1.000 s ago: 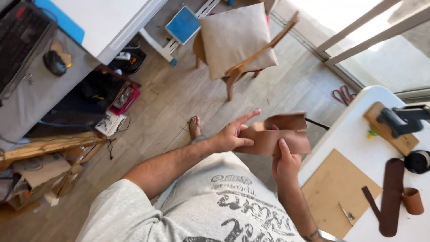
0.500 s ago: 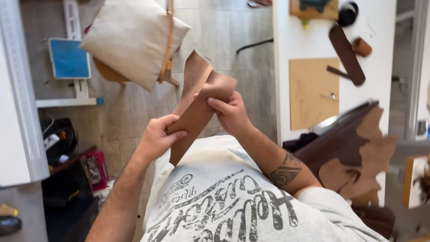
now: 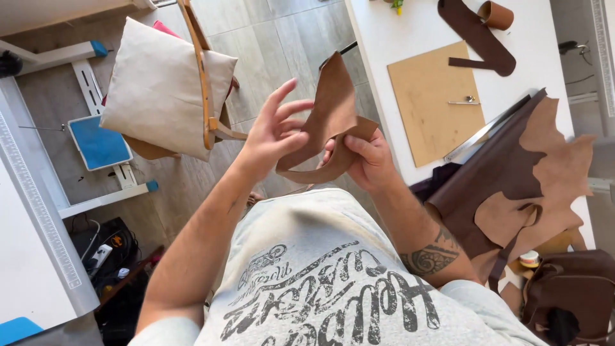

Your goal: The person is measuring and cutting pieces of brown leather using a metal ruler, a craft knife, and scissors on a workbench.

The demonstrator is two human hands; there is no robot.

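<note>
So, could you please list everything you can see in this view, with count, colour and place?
leather piece: one, mid-brown, folded, held in both hands
cushion: one, beige, on a wooden chair, upper left
white table: one, upper right
board: one, tan, flat on the table
small metal tool: one, silver, on the board
leather strap: one, dark brown, top of table
leather roll: one, tan, beside the strap
leather hides: several, dark and light brown, draped at right
blue pad: one, on a white frame, left
left hand: fingers spread, touching the leather piece
right hand: gripping the leather piece
</note>
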